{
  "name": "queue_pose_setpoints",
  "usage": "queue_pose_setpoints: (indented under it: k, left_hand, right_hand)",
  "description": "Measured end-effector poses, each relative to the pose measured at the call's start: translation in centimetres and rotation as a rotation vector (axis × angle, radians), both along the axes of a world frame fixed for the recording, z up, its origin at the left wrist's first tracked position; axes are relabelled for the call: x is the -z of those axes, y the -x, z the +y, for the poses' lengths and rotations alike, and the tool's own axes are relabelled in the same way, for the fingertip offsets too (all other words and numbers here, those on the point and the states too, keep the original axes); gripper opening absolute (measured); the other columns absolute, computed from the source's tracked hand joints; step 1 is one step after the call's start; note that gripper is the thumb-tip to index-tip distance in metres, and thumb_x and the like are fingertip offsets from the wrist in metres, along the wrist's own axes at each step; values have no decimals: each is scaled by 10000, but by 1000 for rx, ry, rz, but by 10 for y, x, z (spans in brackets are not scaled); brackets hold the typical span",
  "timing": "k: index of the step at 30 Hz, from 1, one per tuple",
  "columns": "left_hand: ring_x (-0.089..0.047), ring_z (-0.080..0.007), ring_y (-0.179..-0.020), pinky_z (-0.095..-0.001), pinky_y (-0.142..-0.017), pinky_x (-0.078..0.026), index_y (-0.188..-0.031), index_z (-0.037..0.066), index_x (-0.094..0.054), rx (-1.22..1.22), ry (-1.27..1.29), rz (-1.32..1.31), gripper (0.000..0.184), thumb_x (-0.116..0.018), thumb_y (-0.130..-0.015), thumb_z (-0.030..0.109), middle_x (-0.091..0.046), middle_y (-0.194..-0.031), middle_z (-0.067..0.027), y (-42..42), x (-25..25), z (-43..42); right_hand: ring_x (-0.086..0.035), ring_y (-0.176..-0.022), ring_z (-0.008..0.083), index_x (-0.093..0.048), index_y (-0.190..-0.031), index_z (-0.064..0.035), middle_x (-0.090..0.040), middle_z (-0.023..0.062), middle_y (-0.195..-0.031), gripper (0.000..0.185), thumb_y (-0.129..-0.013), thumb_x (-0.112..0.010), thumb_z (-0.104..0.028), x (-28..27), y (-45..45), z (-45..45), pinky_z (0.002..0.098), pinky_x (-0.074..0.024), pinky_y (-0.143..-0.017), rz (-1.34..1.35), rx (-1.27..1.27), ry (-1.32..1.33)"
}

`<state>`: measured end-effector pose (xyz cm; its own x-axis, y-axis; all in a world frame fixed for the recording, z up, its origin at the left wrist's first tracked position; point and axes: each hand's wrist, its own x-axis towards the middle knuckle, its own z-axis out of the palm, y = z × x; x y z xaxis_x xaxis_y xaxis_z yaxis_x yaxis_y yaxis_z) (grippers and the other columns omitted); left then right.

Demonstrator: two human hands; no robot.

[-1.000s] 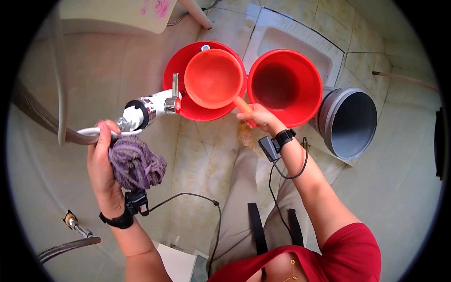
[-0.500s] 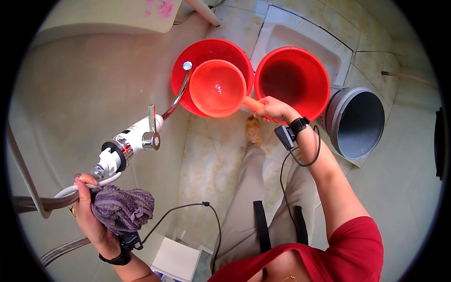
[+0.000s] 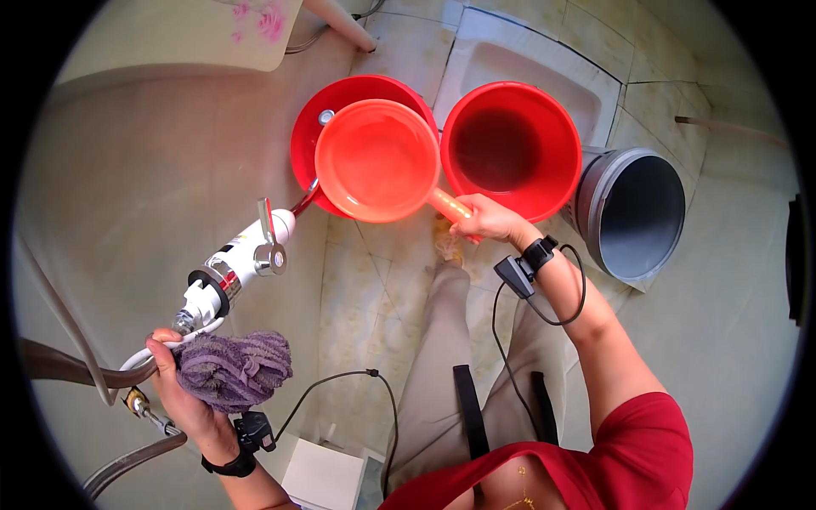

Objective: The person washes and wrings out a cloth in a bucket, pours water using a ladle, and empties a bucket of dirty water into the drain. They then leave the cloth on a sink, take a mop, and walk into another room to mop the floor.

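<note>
My right hand [image 3: 493, 219] is closed around the handle of an orange-red water dipper [image 3: 378, 161]. The dipper's round bowl is over a red basin [image 3: 303, 140] and hides much of it. Bunched in my left hand [image 3: 185, 395] is a purple towel [image 3: 234, 372]. The left thumb and fingers are beside a brown pipe [image 3: 76, 367] and a white cord; whether they grip either, I cannot tell. Above that hand is a white and chrome tap [image 3: 242, 255], its curved spout partly behind the dipper. A red bucket [image 3: 571, 149] with dark liquid stands to the basin's right.
A grey bucket [image 3: 586, 204] is at the right, its mouth turned towards me. Behind the red buckets lies a white floor pan [image 3: 544, 55]. A washbasin with pink flowers [image 3: 170, 47] juts in at upper left. A white box [image 3: 323, 472] stands low, near my legs.
The dipper has come up nearer the camera and shifted left, covering more of the basin and tap spout. My left hand and the towel have moved slightly right. The whole view has shifted a little.
</note>
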<state>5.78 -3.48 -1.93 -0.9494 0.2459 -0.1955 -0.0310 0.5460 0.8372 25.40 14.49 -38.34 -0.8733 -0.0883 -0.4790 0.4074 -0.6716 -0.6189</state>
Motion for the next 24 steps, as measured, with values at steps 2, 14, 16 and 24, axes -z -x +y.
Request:
queue_pose_setpoints:
  k: [2, 14, 16, 24]
  left_hand:
    - [-534, -132, -635, -264, -567, -467, -861, 69, -439, 13, 16, -31, 322, -344, -978, 353, -483, -778, -65, -1, -1, 6]
    - [-536, -136, -640, -265, -573, -477, -873, 84, -447, 51, -23, -27, 313, -348, -973, 364, -489, -796, -54, -13, -3, 16]
    - [-538, -137, -654, -265, -578, -486, -879, 89, -439, 89, -42, -32, 308, -332, -977, 360, -487, -814, -52, -18, -5, 21]
    - [-524, -135, -688, -276, -611, -474, -847, 83, -448, 100, -91, -117, 300, -369, -973, 344, -458, -796, -31, 10, -6, 3]
  right_hand:
    - [-487, -486, 88, -515, -812, -14, -518, 16, -599, 175, -736, -635, -115, -6, -4, -4, 227, -383, -479, 16, 46, 42]
    - [-441, -434, 85, -487, -892, -24, -505, 24, -640, 281, -724, -695, -110, -64, -116, -14, 223, -362, -396, -31, 373, 197]
    - [-437, -429, 84, -486, -892, -26, -502, 23, -638, 289, -717, -699, -115, -76, -149, -18, 224, -360, -391, -147, 513, 200]
    - [-455, -476, 80, -493, -916, -9, -498, 20, -656, 239, -752, -649, -85, -121, -245, -56, 207, -363, -405, -349, 894, 80]
